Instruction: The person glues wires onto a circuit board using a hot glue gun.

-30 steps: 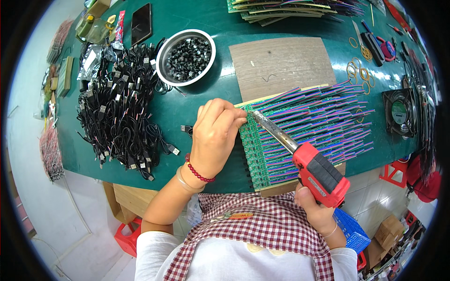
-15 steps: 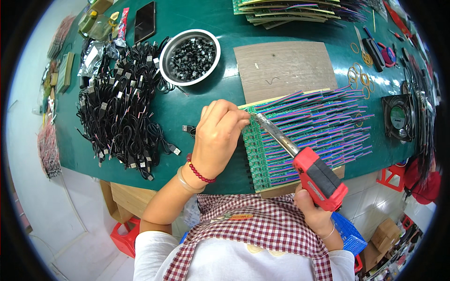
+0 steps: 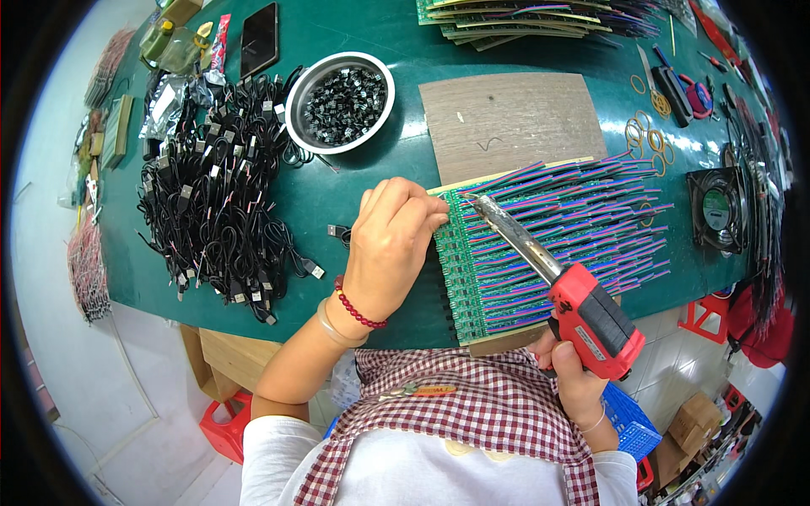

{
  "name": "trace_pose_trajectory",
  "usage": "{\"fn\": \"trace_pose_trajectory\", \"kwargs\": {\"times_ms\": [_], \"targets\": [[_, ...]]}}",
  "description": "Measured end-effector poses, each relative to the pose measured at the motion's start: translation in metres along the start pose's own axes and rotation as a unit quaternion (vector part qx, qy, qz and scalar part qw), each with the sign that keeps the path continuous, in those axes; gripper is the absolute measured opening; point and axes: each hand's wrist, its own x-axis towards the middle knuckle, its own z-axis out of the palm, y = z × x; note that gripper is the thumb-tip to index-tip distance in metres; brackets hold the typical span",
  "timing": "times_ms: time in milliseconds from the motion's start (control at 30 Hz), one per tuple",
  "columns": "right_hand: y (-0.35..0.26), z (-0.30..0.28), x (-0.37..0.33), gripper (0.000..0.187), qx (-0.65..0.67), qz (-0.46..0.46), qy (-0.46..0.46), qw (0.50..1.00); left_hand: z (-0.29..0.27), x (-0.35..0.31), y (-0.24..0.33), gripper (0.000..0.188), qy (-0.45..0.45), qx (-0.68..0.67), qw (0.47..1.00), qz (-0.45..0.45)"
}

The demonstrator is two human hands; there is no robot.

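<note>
My right hand (image 3: 575, 384) is wrapped round the handle of a red and black soldering gun (image 3: 591, 316). Its metal barrel points up and left, with the tip just over the top left corner of a green circuit board panel (image 3: 460, 282). Rows of blue, red and black wires (image 3: 565, 244) fan out rightward from the panel. At that same corner my left hand (image 3: 392, 228) pinches thumb and fingers together; what sits between them is too small to make out. A black cable's USB plug (image 3: 337, 230) pokes out left of this hand, its other end hidden beneath it.
A wooden board (image 3: 515, 118) lies under the panel. To the left are a metal bowl (image 3: 384, 105) of small black parts, a heap of black USB cables (image 3: 211, 202) and a phone (image 3: 259, 40). Stacked panels (image 3: 523, 21) stand behind; rubber bands (image 3: 645, 135) and a fan (image 3: 715, 211) are right.
The soldering gun and my right hand have shifted right and slightly down, drawing the tip a little away from my left fingertips. My left hand has hardly moved.
</note>
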Motion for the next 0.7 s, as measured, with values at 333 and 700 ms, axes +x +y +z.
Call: {"fn": "trace_pose_trajectory", "kwargs": {"times_ms": [333, 700], "targets": [[0.017, -0.01, -0.011, 0.028, -0.047, -0.019, -0.001, 0.999, -0.007, 0.008, -0.001, 0.012, -0.054, -0.028, 0.998, 0.011], [0.015, 0.001, -0.009, 0.03, -0.016, -0.029, 0.013, 0.999, -0.019, 0.018, -0.001, 0.011, -0.136, -0.007, 0.991, 0.015]]}}
